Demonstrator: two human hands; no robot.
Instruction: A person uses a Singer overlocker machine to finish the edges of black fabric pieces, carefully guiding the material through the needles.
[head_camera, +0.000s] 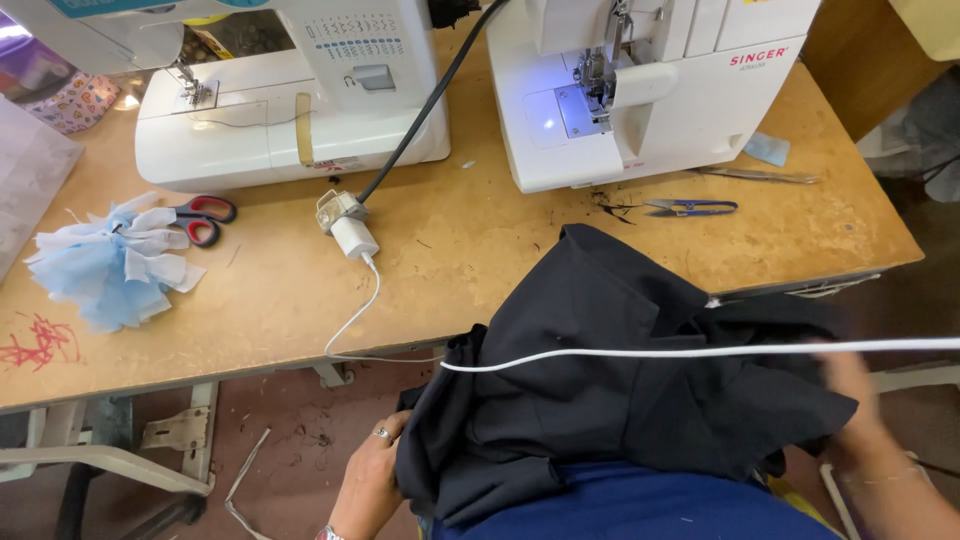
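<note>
Blue cloth (640, 505) covers the person's lap at the bottom edge, and bunched over it lies a black garment (620, 390) whose upper part rests on the front edge of the wooden table (470, 250). At the lower left, the left hand (370, 480), with a ring on one finger, curls its fingers closed on the garment's edge. Blurred at the right, the right hand (850, 385) is against the fabric's far side; how far open it is cannot be told. A white cord (700, 352) runs taut across the black cloth and out of view to the right, close to that hand.

Judging from this, the fabric is being gathered and turned on the lap, with the cord handled along with it. Any further move needs a firm grip on both sides of the cloth.

Behind stand a white sewing machine (290, 110) and a white overlock machine (640, 90), red-handled scissors (205, 220), blue thread snips (692, 207) and a heap of pale blue fabric scraps (110, 265).
</note>
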